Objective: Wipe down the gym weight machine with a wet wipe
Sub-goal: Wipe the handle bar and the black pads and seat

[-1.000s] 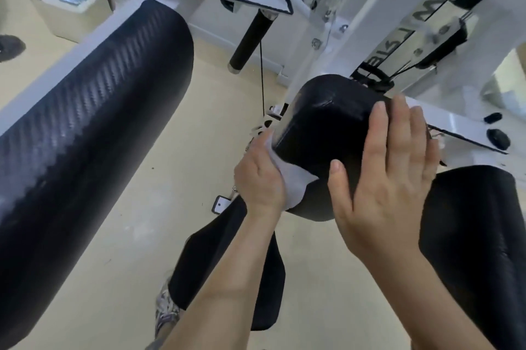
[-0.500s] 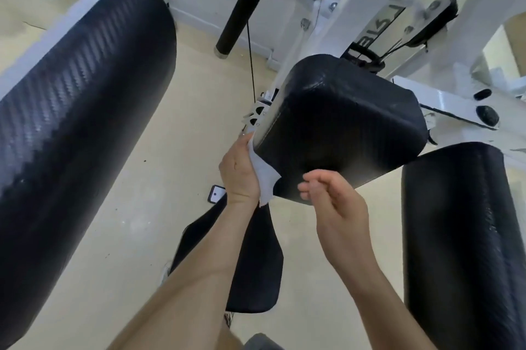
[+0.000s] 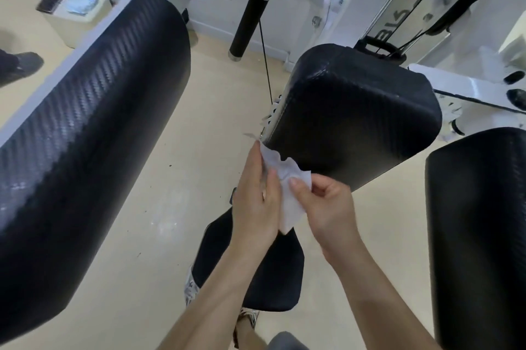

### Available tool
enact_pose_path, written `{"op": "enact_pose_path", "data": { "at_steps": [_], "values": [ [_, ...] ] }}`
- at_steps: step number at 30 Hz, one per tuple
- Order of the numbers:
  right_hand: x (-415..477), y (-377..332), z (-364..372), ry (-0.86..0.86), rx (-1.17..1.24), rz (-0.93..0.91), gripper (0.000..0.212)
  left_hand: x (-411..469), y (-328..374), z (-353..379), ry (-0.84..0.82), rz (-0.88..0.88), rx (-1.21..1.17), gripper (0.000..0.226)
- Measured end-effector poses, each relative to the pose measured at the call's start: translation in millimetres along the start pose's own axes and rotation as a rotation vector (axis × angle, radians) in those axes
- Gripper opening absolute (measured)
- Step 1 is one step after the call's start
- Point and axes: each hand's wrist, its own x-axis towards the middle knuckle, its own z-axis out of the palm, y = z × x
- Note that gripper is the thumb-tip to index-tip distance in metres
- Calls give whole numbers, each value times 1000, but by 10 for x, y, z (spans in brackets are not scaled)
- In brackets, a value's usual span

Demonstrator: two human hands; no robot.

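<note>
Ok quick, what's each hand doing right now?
Left hand: closed on the wet wipe.
Right hand: pinching the same wipe with its fingertips.

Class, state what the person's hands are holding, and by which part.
Both hold the wet wipe: left hand along its left edge, right hand pinching its right edge.

Beige floor (image 3: 159, 207) bears a pale box (image 3: 71, 22), perhaps a stool.

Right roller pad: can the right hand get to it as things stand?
Probably yes. The right hand is pinching the wipe with the left hand; only open floor lies between it and the right roller pad.
</note>
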Motion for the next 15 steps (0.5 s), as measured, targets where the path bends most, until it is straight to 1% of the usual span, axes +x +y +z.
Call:
{"op": "enact_pose_path", "data": {
  "at_steps": [1,2,3,4,5,7,8,9,10,11,12,14,15],
  "values": [
    [10,49,-35,154,-216,-118,16,-7,29,-62,104,46,134,44],
    [18,85,-62,306,-446,-244,13,13,71,-112,203,127,267,39],
    [18,132,-81,424,-612,-343,6,59,119,-157,250,188,347,35],
    [2,171,-99,502,-694,-389,5,136,130,-177,249,203,369,33],
    [-8,199,-121,540,-682,-388,8,181,175,-211,215,184,341,31],
    [10,211,-183,558,-556,-308,12,233,194,-245,163,101,187,28],
    [10,197,-203,555,-504,-244,15,217,193,-249,156,84,126,30],
    [4,188,-208,576,-459,-175,20,186,195,-245,151,95,117,34],
    [0,181,-203,602,-360,-88,25,156,207,-232,153,113,125,36],
    [1,168,-191,616,-176,24,29,144,204,-211,158,122,145,37],
    [-3,124,-164,602,79,145,29,154,197,-188,166,120,150,38],
    [-5,53,-103,493,578,349,17,164,176,-150,170,95,120,38],
    [15,34,-77,453,723,413,10,157,154,-139,177,114,147,35]
  ]
}}
